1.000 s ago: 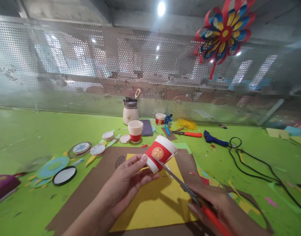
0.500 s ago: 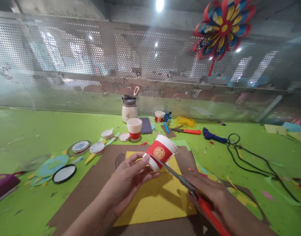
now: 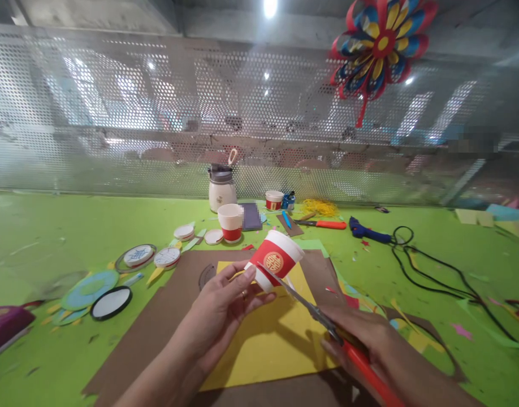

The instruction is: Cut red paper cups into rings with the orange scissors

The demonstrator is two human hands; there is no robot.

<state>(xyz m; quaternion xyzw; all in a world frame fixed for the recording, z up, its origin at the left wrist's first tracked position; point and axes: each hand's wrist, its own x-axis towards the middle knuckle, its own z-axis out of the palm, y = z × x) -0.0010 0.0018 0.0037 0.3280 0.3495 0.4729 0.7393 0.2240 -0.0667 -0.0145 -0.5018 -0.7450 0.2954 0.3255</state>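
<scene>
A red and white paper cup with a round gold emblem is tilted in my left hand, its base end pinched between thumb and fingers. My right hand grips the red handles of a pair of scissors. The scissors' grey blades point up and left, and their tips lie against the cup's side near the emblem. Beneath both hands lies a yellow sheet on brown cardboard.
Behind stand a cup, a white jar-like bottle and a small red-and-white tub. An orange-handled tool and a blue glue gun with a black cord lie right. Paper discs and a round mirror lie left.
A white strip at the cup's lower edge beside the blades has shifted downward. Both hands keep nearly the same place and hold. The whole view has shifted slightly.
</scene>
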